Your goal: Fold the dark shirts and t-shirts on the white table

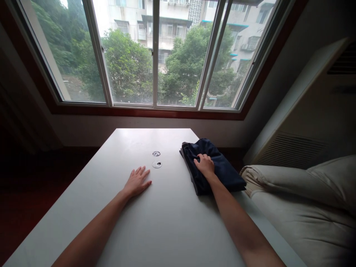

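Observation:
A folded dark blue cloth (222,170) lies on the right side of a white table (155,222). My right hand (205,164) rests on top of the cloth, fingers bent slightly and pressing down on the fabric, not wrapped round it. My left hand (137,181) lies flat on the bare tabletop to the left of the cloth, palm down, fingers stretched out and apart. It holds nothing.
Two round cable grommets (156,159) sit in the table between the hands and the far edge. A beige cushioned seat (300,200) stands right of the table. A wide window (154,55) runs behind, with a white unit (314,122) on the right wall.

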`<state>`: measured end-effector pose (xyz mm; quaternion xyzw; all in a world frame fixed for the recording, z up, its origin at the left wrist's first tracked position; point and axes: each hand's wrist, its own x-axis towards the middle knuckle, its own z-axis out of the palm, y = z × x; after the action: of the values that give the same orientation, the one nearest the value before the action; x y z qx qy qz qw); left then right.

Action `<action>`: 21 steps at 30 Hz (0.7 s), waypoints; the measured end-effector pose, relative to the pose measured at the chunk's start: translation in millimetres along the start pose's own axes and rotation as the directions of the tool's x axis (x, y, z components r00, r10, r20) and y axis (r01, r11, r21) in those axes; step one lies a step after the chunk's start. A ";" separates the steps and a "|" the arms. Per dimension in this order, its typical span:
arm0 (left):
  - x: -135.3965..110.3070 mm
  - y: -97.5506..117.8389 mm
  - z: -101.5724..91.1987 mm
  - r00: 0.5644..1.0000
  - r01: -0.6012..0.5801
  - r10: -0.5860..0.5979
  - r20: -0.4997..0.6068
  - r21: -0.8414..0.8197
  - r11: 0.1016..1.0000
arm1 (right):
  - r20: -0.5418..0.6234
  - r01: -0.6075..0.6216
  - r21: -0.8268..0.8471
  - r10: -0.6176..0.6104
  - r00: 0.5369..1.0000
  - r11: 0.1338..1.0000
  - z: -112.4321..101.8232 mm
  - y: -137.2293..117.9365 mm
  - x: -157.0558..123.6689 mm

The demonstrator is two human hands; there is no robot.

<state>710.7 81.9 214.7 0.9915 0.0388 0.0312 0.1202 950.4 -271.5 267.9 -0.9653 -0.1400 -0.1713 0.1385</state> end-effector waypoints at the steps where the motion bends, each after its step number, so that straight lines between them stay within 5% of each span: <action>1: -0.2 0.1 -0.1 1.000 -0.001 0.001 -0.001 0.000 1.000 | 0.000 0.002 -0.004 -0.002 1.000 1.000 1.8 0.5 0.1; 6: -0.4 0.5 -1.4 1.000 -0.003 0.003 -0.009 -0.009 1.000 | -0.074 -0.014 0.103 0.022 0.997 0.995 3.9 0.8 3.6; 11: 1.7 6.5 -4.5 0.999 0.024 -0.026 -0.032 -0.063 0.998 | -0.231 0.026 0.518 0.111 0.967 0.855 -12.2 2.5 13.9; 13: 2.3 14.0 -7.8 0.998 0.018 -0.026 -0.062 -0.123 0.992 | -0.211 0.043 0.706 0.152 0.966 0.707 -26.4 -5.0 16.3; 16: 1.1 30.7 -16.1 0.992 -0.026 -0.011 -0.126 -0.281 0.959 | -0.084 0.026 0.929 0.141 0.986 0.368 -54.0 -28.9 9.9; 21: -4.7 62.3 -30.7 0.990 -0.128 0.054 -0.133 -0.646 0.752 | 0.138 -0.159 0.981 -0.171 0.976 -0.114 -97.1 -84.8 -32.4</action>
<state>708.2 28.4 259.2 0.8848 -0.0163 0.1013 0.4544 866.0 -231.0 362.2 -0.5484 -0.2394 0.0982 0.7952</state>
